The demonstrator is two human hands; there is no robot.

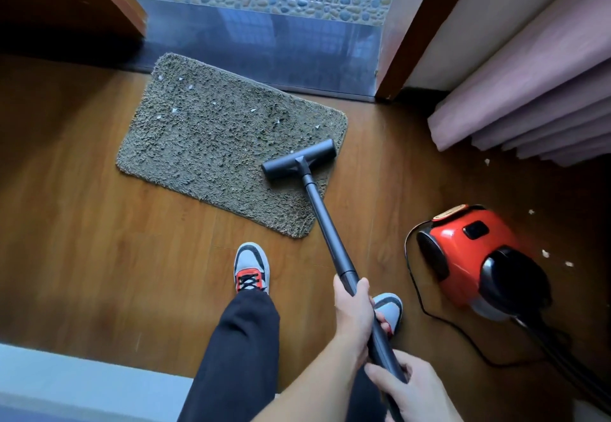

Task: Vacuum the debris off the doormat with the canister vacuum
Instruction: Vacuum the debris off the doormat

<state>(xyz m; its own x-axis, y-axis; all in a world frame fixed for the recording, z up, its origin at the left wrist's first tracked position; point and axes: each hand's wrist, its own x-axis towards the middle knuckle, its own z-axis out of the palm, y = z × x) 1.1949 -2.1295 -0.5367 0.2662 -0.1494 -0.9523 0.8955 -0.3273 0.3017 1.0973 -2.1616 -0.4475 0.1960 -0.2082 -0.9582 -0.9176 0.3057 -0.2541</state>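
Note:
A shaggy grey-brown doormat (211,137) lies askew on the wooden floor before a doorway. Several small white scraps (174,110) dot its far half. The dark floor head (299,159) of the vacuum rests on the mat's near right part. Its black wand (325,226) runs back toward me. My left hand (353,306) grips the wand higher up, and my right hand (411,388) grips its lower end near the frame's bottom. The red and black canister vacuum (476,256) sits on the floor to the right.
A black cord (426,309) loops round the canister, with hoses trailing to the lower right. Pink curtains (535,104) hang at the right, with white scraps (545,253) on the floor below. My two sneakers (251,268) stand just behind the mat. A wooden door frame (413,28) flanks the threshold.

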